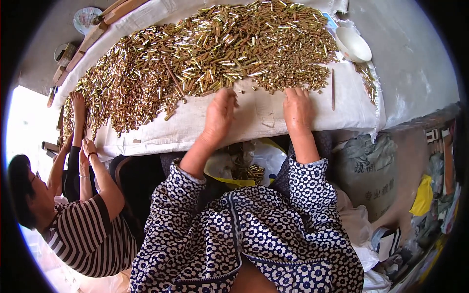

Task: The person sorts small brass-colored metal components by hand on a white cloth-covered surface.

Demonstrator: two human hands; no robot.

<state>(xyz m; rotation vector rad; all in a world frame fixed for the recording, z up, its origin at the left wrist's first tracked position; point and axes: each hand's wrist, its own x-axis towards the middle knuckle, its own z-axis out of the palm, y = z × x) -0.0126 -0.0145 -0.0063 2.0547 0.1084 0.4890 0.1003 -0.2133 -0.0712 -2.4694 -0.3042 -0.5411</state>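
Observation:
A broad heap of small gold-coloured metal pieces (229, 41), some long and tube-like, some short, covers much of the white cloth on the table (259, 117). My left hand (221, 113) is over the cloth at the heap's near edge, fingers curled in and slightly blurred. A few loose short pieces (242, 91) lie just right of it. At the near edge of the short pieces (293, 78), my right hand (297, 108) has its fingers bent down and close together. What either hand holds, if anything, is hidden.
Thin brown sticks lie right of my right hand (333, 90) and on the heap (173, 78). A white bowl (352, 45) stands at the far right. On my lap, an open plastic bag (271, 158) holds more pieces. At left, a person in stripes (93, 234) reaches toward the heap.

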